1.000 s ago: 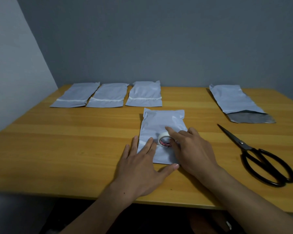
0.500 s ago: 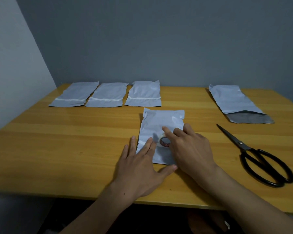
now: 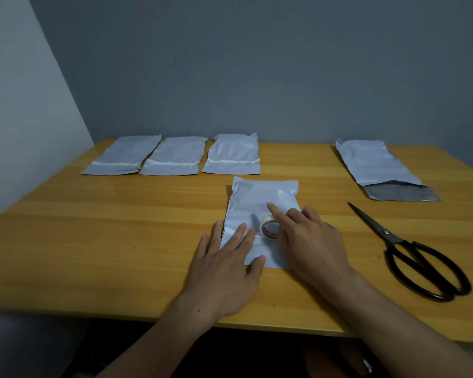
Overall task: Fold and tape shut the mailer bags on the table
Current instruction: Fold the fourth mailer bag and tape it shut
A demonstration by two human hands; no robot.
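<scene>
A grey folded mailer bag (image 3: 262, 197) lies on the table in front of me. My left hand (image 3: 224, 271) presses flat on its lower left part, fingers straight. A white tape roll (image 3: 268, 226) stands on the bag, and a thin strip of tape runs from it to the left, towards my left fingers. My right hand (image 3: 311, 241) grips the roll from the right, with the index finger stretched out above it and the thumb hidden.
Three taped mailers (image 3: 120, 156), (image 3: 174, 156), (image 3: 234, 155) lie in a row at the back left. An open mailer (image 3: 372, 165) lies at the back right. Black scissors (image 3: 410, 249) lie right of my right hand on the wooden table (image 3: 107, 241).
My right hand has shifted slightly at the roll, and its index finger now lies further over the bag. My left hand stays pressed flat in the same spot.
</scene>
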